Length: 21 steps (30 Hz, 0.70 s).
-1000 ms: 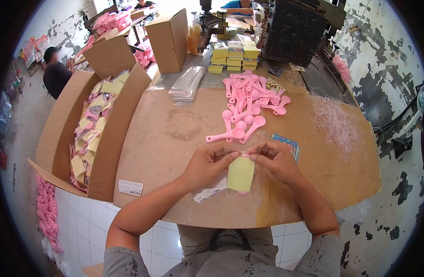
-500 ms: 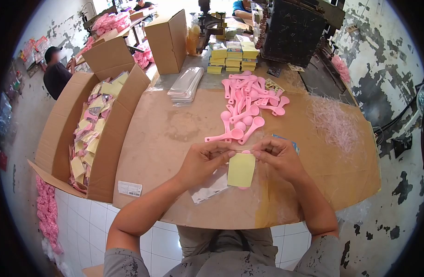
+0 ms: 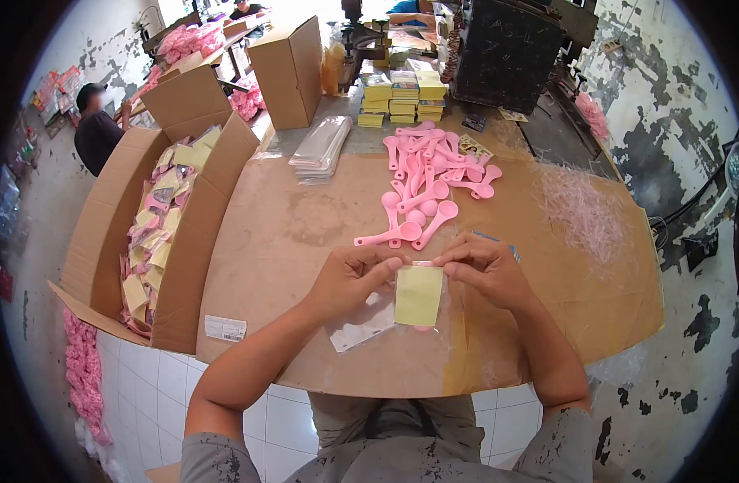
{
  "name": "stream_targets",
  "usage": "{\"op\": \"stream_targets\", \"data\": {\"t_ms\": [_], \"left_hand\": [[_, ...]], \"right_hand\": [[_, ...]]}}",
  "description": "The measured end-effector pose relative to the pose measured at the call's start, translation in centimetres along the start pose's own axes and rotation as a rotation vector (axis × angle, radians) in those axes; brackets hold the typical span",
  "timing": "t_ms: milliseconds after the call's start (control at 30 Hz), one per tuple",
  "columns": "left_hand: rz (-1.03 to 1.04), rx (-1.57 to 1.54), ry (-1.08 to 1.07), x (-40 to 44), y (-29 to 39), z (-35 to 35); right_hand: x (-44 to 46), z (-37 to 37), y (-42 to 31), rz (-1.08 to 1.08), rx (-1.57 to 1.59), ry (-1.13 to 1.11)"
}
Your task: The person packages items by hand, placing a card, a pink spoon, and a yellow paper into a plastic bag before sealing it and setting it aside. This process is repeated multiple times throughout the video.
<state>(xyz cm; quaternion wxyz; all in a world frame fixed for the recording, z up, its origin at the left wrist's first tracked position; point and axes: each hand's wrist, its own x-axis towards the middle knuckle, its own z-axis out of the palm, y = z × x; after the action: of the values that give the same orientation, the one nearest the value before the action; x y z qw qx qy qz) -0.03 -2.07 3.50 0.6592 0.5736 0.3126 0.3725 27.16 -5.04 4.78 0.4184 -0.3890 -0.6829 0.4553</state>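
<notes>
A clear plastic bag with a yellow card (image 3: 418, 296) hangs between my hands, and pink plastic shows above and below the card. My left hand (image 3: 360, 276) pinches the bag's top left corner. At its top right corner, my right hand (image 3: 484, 268) has thumb and fingers closed on it. Beneath my left wrist lie flat clear bags (image 3: 361, 326) on the cardboard. Just beyond my hands is a pile of pink spoons (image 3: 435, 196). A stack of blue printed cards (image 3: 486, 236) is mostly hidden behind my right hand.
An open carton (image 3: 200, 233) full of packed bags stands at the left. Clear sleeves (image 3: 321, 149), yellow card stacks (image 3: 403, 97) and a black machine box (image 3: 506, 56) are at the back. Shredded plastic (image 3: 583, 213) lies right. A person (image 3: 97, 137) is at the far left.
The bag with the yellow card has risen slightly between my pinching hands. My right hand has come a little higher, covering more of the blue cards.
</notes>
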Motion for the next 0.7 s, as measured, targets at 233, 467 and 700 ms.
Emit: {"op": "stream_targets", "data": {"t_ms": [233, 467, 700], "left_hand": [[-0.037, 0.068, -0.012, 0.2, -0.4, 0.0], [-0.029, 0.004, -0.020, 0.1, 0.2, 0.3], [0.039, -0.001, 0.012, 0.1, 0.4, 0.4]], "right_hand": [[0.0, 0.0, 0.5, 0.058, 0.100, -0.015], [0.2, -0.2, 1.3, 0.081, 0.163, -0.024], [0.1, 0.9, 0.9, 0.152, 0.176, -0.168]]}}
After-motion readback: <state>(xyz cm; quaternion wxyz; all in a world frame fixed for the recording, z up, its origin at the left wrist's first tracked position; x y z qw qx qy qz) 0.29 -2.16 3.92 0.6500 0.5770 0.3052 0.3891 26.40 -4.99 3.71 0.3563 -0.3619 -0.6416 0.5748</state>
